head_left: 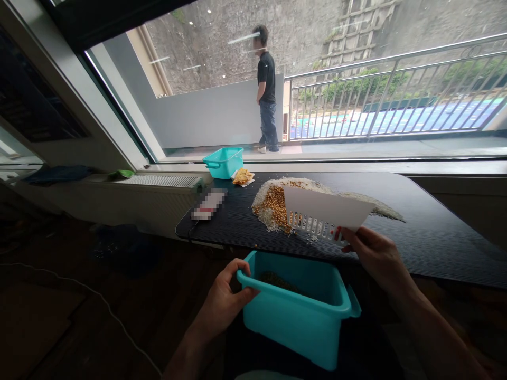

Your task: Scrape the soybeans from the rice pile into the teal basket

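Table (431,237) edge near bin (293,332), room rightward; white slotted sheet (328,207) pinched in right hand (376,256), rim (293,297) gripped in left hand (225,295).

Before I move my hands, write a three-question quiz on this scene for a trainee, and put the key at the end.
1. True or false: the left hand grips the rim of the near tub.
2. What does the right hand hold?
A) a spoon
B) a slotted white sheet
C) a cloth
3. How many turquoise tubs are in view?

Key:
1. True.
2. B.
3. Two: the near tub and a far tub by the window.
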